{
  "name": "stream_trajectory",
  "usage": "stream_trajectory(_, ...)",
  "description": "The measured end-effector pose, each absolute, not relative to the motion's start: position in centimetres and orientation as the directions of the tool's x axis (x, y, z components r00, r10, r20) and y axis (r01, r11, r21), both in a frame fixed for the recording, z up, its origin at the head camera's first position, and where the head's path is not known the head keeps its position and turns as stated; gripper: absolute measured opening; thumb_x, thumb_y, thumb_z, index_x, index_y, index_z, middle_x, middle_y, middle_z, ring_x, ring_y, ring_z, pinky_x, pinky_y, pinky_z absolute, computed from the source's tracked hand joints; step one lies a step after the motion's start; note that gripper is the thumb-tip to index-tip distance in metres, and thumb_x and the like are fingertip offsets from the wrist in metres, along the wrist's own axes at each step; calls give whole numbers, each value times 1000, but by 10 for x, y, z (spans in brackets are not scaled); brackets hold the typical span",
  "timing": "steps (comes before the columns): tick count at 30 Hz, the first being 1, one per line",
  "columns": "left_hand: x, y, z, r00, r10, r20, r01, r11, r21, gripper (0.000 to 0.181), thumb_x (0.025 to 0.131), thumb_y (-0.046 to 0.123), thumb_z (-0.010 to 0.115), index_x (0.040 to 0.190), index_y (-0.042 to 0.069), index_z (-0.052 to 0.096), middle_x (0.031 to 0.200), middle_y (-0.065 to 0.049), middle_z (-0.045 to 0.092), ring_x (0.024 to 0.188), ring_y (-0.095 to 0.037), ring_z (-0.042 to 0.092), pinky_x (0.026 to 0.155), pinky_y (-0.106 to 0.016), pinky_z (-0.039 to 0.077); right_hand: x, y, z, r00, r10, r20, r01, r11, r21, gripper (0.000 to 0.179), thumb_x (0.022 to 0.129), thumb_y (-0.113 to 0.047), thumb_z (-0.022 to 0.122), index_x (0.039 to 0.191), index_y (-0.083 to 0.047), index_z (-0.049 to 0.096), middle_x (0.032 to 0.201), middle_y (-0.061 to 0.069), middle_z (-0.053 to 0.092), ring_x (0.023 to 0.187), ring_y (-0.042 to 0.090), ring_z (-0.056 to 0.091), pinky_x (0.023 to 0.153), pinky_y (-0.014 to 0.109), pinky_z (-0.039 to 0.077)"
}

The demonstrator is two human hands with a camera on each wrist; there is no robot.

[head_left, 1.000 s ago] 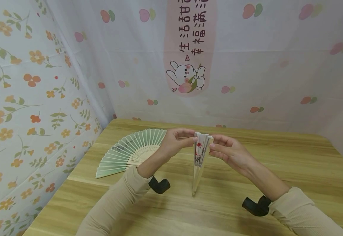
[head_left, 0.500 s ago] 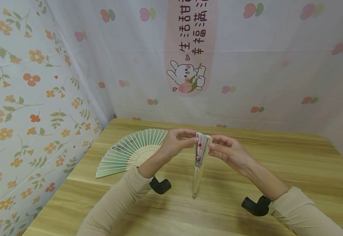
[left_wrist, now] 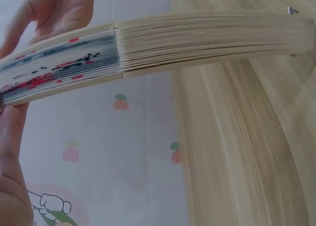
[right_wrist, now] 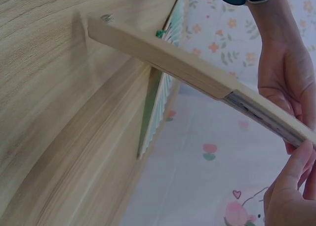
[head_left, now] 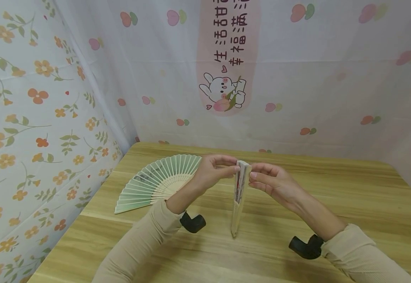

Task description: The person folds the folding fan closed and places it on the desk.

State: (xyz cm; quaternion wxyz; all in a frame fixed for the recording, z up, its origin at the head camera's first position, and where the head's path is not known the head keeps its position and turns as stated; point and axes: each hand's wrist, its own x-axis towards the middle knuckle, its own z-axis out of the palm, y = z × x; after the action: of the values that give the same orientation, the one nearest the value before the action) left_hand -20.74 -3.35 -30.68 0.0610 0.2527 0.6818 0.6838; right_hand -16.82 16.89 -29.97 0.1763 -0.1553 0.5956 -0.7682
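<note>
Between both hands a folding fan [head_left: 238, 200] stands upright, nearly folded together, its rivet end pointing down at the table. Pale wooden ribs and white pleats printed red and dark show in the left wrist view [left_wrist: 212, 40]. My left hand [head_left: 210, 171] pinches the fan's upper end from the left side. On the other side my right hand [head_left: 274, 181] holds the same end between thumb and fingers. Left of them a green folding fan [head_left: 145, 182] lies spread out on the table, partly hidden behind my left forearm.
The wooden table [head_left: 332, 204] reaches up to a white curtain [head_left: 315, 78] with a rabbit print at the back. Another curtain [head_left: 42, 129] with orange flowers hangs along the left. Black camera mounts [head_left: 192, 223] sit at both wrists.
The fan in my hands has narrowed as its pleats are pressed together, and less of its red print shows. My two hands have drawn slightly closer. The green fan has not moved.
</note>
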Motion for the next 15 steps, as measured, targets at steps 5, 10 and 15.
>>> stream_trajectory(5,-206,-33,-306,-865,426,264,269,-50,962,21,80,2,64,97,-9,61,92,-16,63,75,-20,64,70,-33,52,-169,169,-301,-882,-470,46,77,-240,-968,13,89,-4,51,95,-10,62,95,1,57,86,13,56,83,27,47)
stream_trajectory(10,-205,-32,-306,-865,424,268,275,-46,960,20,80,2,64,97,-9,61,92,-15,63,75,-21,64,71,-34,52,-169,170,-302,-885,-463,42,80,-242,-967,13,90,-5,51,95,-10,62,94,1,57,85,13,56,83,27,47)
stream_trajectory(15,-206,-32,-306,-866,424,265,273,-42,961,20,79,2,64,96,-7,61,89,-12,63,72,-21,63,71,-34,52,-169,171,-303,-887,-459,44,78,-245,-966,14,90,-5,50,97,-10,61,94,1,57,86,13,56,83,27,47)
